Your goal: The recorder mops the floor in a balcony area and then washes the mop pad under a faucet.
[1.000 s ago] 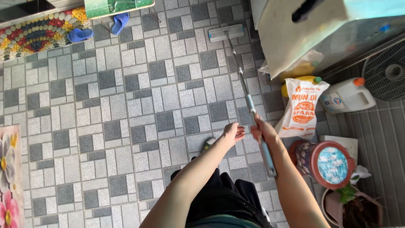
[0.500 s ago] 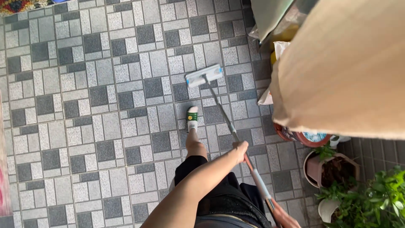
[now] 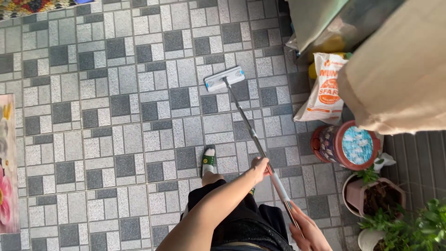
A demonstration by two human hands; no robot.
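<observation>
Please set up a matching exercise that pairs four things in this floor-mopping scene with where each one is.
Things:
1. mop head
2. left hand
3. right hand
4. printed sack

Places:
A. near the top end of the mop handle
B. flat on the tiled floor
C. beside the round patterned stool
D. midway along the handle

Pairs: 1-B, 2-D, 3-A, 4-C

Head camera, steeply down, standing height

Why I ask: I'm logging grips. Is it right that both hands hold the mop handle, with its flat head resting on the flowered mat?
Not quite. In the head view the left hand and right hand do hold the mop handle, but the flat head rests on the grey tiled floor, well away from the flowered mat.
</observation>
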